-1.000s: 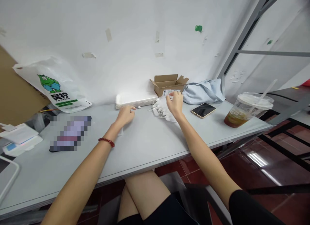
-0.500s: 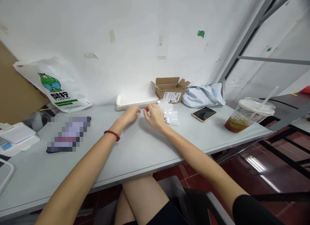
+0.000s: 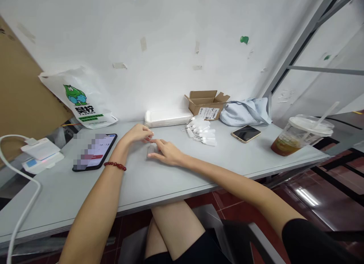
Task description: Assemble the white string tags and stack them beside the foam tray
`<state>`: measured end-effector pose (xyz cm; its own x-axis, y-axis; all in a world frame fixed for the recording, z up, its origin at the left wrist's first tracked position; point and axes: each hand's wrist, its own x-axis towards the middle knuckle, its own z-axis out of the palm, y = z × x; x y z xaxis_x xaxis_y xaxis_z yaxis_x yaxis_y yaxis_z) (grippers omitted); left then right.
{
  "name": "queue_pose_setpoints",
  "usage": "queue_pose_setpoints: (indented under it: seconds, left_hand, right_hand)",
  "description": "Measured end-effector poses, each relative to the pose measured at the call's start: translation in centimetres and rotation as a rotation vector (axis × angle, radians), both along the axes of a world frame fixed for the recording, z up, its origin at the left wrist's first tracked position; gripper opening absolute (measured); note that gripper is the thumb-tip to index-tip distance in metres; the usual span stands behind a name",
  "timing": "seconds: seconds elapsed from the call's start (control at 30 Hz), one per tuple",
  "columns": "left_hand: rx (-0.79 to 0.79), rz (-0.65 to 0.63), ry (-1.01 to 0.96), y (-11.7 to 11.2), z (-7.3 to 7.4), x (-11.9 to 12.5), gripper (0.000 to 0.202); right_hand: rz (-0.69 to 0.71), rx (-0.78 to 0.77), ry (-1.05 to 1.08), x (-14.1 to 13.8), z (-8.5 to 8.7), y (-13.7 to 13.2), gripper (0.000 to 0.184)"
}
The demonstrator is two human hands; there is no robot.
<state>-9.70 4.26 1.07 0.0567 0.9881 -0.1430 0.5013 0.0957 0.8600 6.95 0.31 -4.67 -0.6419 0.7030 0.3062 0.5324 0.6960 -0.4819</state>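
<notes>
My left hand [image 3: 138, 133] and my right hand [image 3: 165, 153] meet near the middle of the grey table [image 3: 159, 180]. Between them lies a small white tag [image 3: 151, 149]; my right fingers press on it and my left fingertips pinch at its upper edge. A bunch of similar white tags [image 3: 202, 130] lies to the right, apart from both hands. A red bead bracelet [image 3: 115, 165] is on my left wrist.
A phone [image 3: 94, 156] lies left of my hands, a second phone [image 3: 246, 133] at right. A stack of white trays [image 3: 167, 117], an open cardboard box [image 3: 207, 102], a blue cloth [image 3: 246, 111], an iced drink cup [image 3: 301, 135], a printed plastic bag [image 3: 81, 101] and a white device with cable [image 3: 42, 153] stand around.
My right hand left the bunch of tags and came down toward me with one tag, now pressed flat on the table. My left hand moved to meet it.
</notes>
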Motion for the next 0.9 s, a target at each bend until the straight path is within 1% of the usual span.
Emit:
queue_pose_setpoints:
  seconds: [0.07,0.1,0.17,0.23,0.3,0.47,0.6,0.73,0.9]
  left_hand:
    - [-0.016,-0.002,0.031,-0.1,0.0,0.2,0.008]
    - [-0.019,0.004,0.033,-0.1,-0.1,0.2,0.007]
    - [-0.027,0.009,0.028,-0.1,-0.3,0.2,0.007]
    - [-0.03,0.003,0.02,-0.3,-0.5,0.2,0.007]
    - [-0.022,-0.01,0.005,-0.4,-0.8,0.3,0.007]
    - [0.043,-0.016,-0.068,-0.8,-1.2,1.1,0.007]
    - [0.17,0.009,-0.165,-0.7,-1.7,1.6,0.009]
    - [0.275,0.025,-0.247,-0.2,-2.4,2.2,0.013]
    - [0.321,0.122,-0.346,0.0,-2.9,3.6,0.022]
  right_hand:
    - [-0.033,-0.015,-0.011,-0.8,0.0,-0.2,0.066]
    - [-0.051,-0.019,-0.018,-1.2,-0.1,-0.2,0.07]
    - [-0.075,-0.011,-0.044,-1.8,-0.2,0.0,0.067]
    - [-0.082,0.005,-0.066,-2.1,-0.4,0.2,0.058]
    - [-0.084,0.008,-0.068,-2.1,-0.5,0.3,0.054]
    - [-0.1,-0.041,0.002,-1.2,-0.7,0.8,0.057]
    - [-0.145,-0.092,0.095,0.0,-0.9,1.9,0.057]
    - [-0.179,-0.123,0.139,1.0,-0.8,2.8,0.055]
    - [-0.235,-0.124,0.179,1.6,-0.6,3.4,0.057]
